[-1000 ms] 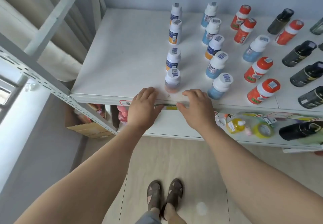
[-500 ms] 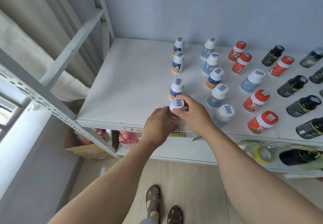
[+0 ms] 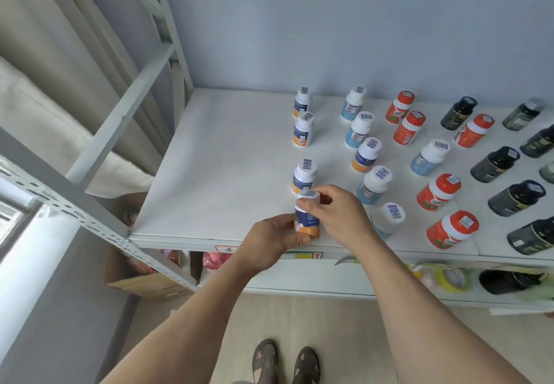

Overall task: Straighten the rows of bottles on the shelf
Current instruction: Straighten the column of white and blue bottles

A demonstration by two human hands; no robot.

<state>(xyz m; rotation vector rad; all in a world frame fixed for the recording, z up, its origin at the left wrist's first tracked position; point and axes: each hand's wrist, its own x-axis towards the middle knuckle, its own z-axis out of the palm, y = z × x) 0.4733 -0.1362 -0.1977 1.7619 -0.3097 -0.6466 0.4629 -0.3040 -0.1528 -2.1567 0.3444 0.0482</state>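
Both hands [image 3: 299, 233] now grip white-capped bottle [image 3: 308, 218].

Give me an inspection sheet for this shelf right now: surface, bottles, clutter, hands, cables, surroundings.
Surface: white shelf, left part bare.
Job's things: front bottle of the leftmost row held at the front edge; white-capped bottles, red-capped bottles and dark bottles in uneven rows.
Clutter: tape roll on the lower shelf.
Grippers: left hand and right hand both grip the front bottle.
Cables: nothing seen.
Surroundings: blue wall, cardboard box below.
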